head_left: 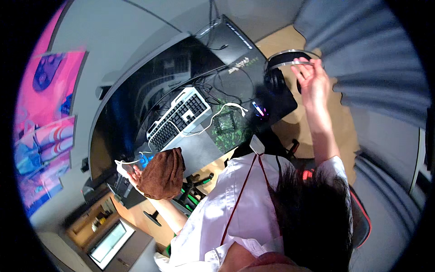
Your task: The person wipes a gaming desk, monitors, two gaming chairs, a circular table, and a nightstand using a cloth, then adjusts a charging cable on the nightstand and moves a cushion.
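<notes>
On the right, beyond the desk's corner, my right hand [314,84] has its fingers at the silver band of a pair of black headphones [286,58]. A dark ear cup hangs beside the desk edge. At the lower left my left hand [135,177] holds a bunched brown cloth [162,174], which drapes over the wrist and hides part of the fingers. Just past that hand are a white object [122,168] with a cord and something blue [146,159]; their kinds I cannot make out.
A black desk [253,81] carries a white-framed keyboard [181,115], a lit mouse [259,110], a white cable [210,120] and dark cords. Behind the keyboard stands a wide curved monitor [149,72]. Grey curtains [362,50] hang at the right, and chair parts [195,186] show below the desk.
</notes>
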A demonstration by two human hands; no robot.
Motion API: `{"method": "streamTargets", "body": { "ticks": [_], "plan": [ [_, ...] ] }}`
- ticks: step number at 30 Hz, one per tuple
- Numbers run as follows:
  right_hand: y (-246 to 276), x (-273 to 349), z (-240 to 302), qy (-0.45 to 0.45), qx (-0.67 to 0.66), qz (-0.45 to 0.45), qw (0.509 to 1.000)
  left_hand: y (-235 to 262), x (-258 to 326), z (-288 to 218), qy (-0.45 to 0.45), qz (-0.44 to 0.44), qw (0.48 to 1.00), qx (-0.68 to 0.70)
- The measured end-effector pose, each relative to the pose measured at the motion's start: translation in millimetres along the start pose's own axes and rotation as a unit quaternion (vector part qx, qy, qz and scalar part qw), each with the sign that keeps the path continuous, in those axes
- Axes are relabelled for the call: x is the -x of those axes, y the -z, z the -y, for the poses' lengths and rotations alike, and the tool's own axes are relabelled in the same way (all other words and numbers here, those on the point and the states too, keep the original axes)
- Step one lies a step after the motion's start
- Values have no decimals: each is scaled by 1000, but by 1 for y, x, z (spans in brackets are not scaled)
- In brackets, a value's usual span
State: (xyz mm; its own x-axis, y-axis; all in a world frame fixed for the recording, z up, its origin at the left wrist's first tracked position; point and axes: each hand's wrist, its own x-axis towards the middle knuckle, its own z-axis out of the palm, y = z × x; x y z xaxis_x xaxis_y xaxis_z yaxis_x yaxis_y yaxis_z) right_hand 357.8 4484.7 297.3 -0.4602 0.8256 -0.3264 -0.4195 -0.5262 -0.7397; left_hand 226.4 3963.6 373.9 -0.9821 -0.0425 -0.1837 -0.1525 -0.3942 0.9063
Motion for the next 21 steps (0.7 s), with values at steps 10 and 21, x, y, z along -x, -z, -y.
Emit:
{"method": "streamTargets", "body": {
  "ticks": [10, 21],
  "plan": [
    [136, 19, 92, 3, 9, 4, 1000, -45, -43, 48, 141, 95, 978, -123],
    [331, -73, -72, -115, 222, -49, 967, -86, -48, 122, 317, 43, 895, -309]
  ]
}}
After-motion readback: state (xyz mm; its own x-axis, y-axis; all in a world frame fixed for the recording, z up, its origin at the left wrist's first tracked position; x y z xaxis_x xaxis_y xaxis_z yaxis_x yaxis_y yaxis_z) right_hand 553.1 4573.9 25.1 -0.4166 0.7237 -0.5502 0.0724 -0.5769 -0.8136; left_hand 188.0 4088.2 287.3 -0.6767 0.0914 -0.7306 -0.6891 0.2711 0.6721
